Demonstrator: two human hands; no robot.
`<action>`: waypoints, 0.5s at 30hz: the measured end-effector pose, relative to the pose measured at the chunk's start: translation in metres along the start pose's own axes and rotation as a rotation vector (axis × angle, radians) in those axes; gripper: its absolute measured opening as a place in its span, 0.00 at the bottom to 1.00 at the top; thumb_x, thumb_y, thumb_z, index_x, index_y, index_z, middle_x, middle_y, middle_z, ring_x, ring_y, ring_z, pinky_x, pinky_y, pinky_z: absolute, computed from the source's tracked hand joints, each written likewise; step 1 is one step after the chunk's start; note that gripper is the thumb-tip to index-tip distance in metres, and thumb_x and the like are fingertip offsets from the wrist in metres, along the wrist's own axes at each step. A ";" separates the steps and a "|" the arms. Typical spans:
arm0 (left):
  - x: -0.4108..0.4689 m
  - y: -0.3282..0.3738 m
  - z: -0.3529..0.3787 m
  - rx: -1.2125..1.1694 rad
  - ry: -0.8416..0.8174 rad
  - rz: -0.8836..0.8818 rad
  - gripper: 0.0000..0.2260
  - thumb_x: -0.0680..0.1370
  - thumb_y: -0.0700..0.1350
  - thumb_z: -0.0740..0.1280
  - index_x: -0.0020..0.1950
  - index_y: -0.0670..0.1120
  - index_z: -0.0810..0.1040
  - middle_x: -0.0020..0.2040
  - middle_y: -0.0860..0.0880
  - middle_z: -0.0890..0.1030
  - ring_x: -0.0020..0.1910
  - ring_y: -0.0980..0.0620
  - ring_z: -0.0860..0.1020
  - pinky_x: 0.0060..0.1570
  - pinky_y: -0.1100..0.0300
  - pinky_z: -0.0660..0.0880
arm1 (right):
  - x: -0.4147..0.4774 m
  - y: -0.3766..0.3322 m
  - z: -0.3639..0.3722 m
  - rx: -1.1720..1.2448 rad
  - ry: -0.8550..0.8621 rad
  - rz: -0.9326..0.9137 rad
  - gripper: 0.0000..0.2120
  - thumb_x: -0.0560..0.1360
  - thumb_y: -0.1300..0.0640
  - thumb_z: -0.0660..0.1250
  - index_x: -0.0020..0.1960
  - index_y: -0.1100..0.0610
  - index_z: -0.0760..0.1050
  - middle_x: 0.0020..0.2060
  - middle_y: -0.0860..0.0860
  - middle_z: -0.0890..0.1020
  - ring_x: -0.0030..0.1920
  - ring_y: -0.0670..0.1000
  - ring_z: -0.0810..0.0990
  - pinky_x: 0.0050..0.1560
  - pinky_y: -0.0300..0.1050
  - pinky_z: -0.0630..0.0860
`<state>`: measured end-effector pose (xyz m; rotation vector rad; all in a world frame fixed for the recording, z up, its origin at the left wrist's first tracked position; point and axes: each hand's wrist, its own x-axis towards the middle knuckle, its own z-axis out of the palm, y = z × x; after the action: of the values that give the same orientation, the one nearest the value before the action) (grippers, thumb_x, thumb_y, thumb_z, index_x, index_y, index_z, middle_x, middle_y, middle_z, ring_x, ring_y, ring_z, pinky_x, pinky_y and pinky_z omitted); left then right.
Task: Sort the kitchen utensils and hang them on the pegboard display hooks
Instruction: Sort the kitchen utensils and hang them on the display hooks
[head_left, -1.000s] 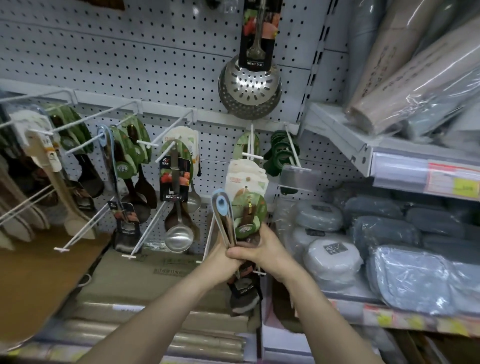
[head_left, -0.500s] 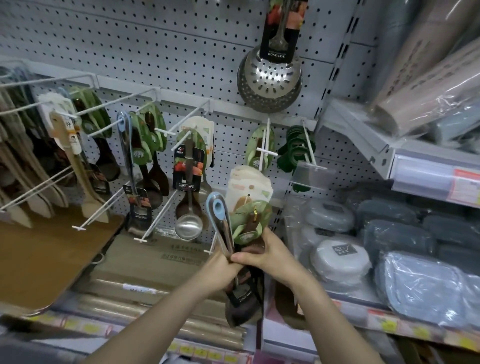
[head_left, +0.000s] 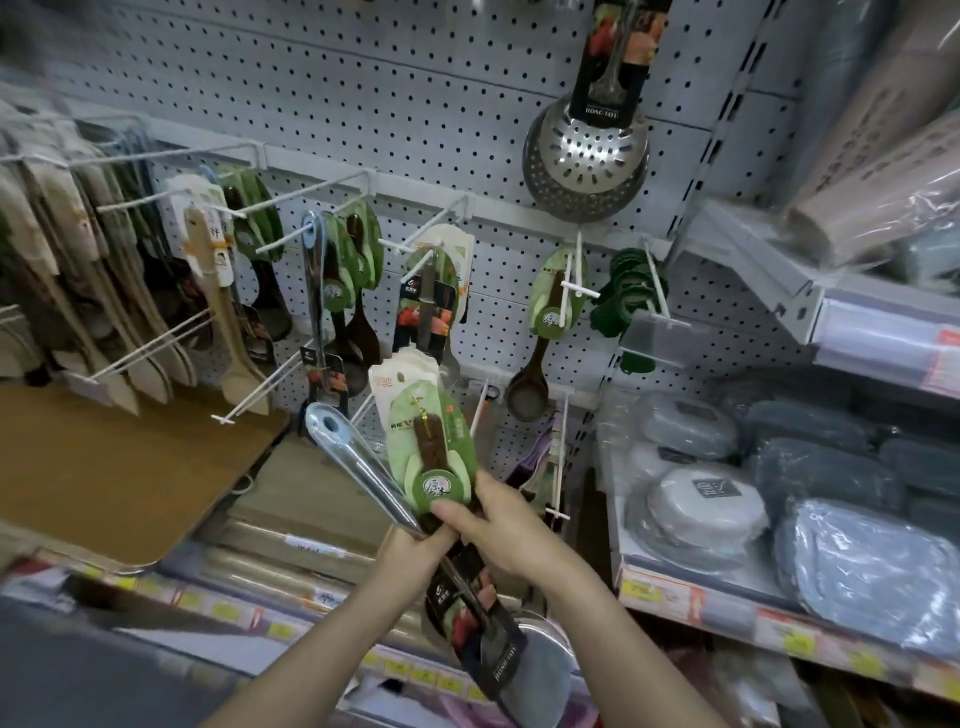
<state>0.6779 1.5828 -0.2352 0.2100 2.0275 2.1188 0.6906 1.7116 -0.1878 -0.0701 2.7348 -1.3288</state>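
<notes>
I see left hand (head_left: 410, 553) and right hand (head_left: 501, 535), fingers (head_left: 456, 513) curled tight round fanned utensils (head_left: 434, 457), probably singling one out for the pegboard (head_left: 363, 78).

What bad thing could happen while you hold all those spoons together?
Two things might go wrong. The left hand and right hand grip a whole bunch of utensils at once, so one might slip out and fall during sorting. Also, a white hook sticks out right beside the right hand and could poke it or snag a card.
</notes>
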 end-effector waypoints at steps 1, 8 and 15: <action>-0.003 0.002 -0.006 0.011 0.029 -0.008 0.13 0.67 0.54 0.73 0.49 0.56 0.77 0.45 0.58 0.81 0.46 0.59 0.79 0.40 0.72 0.74 | 0.000 -0.004 0.007 0.000 -0.011 0.003 0.18 0.79 0.44 0.64 0.66 0.47 0.70 0.60 0.45 0.78 0.60 0.45 0.76 0.64 0.47 0.74; -0.021 0.006 -0.055 0.052 0.154 -0.025 0.07 0.74 0.43 0.72 0.45 0.55 0.78 0.36 0.59 0.83 0.37 0.66 0.80 0.37 0.70 0.75 | 0.004 -0.044 0.047 0.061 -0.070 -0.028 0.18 0.80 0.44 0.61 0.69 0.46 0.69 0.59 0.41 0.76 0.60 0.45 0.76 0.62 0.45 0.73; -0.014 0.018 -0.086 0.042 0.324 -0.041 0.05 0.78 0.37 0.65 0.50 0.43 0.80 0.43 0.48 0.82 0.46 0.48 0.79 0.47 0.55 0.75 | 0.030 -0.060 0.070 0.017 -0.113 -0.108 0.24 0.77 0.37 0.61 0.70 0.43 0.68 0.69 0.46 0.72 0.69 0.48 0.70 0.70 0.53 0.68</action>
<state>0.6698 1.4958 -0.2213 -0.1800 2.2267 2.2036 0.6682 1.6172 -0.1861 -0.2859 2.6585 -1.3307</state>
